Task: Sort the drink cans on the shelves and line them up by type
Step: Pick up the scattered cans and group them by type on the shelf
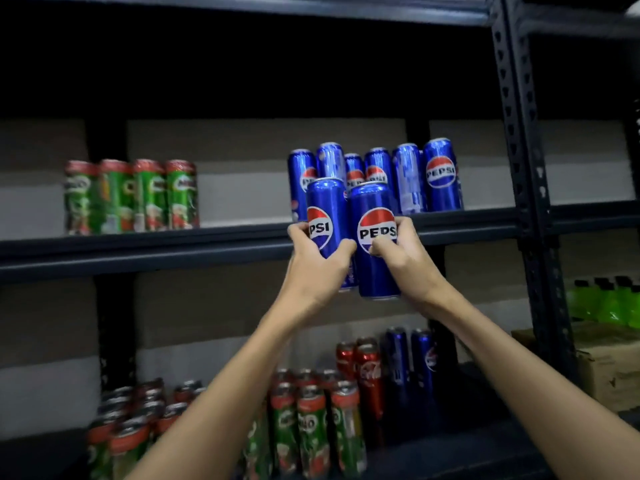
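My left hand grips a blue Pepsi can and my right hand grips a second blue Pepsi can. Both cans are upright, side by side, held in front of the middle shelf's edge. Behind them several Pepsi cans stand in a group on that shelf. Several green Milo cans stand in a row at the shelf's left. On the lower shelf are more Milo cans, red cola cans and two Pepsi cans.
A black slotted upright post bounds the shelves on the right. Beyond it stand green bottles on a cardboard box. The middle shelf has bare space between the Milo row and the Pepsi group. The top shelf is dark.
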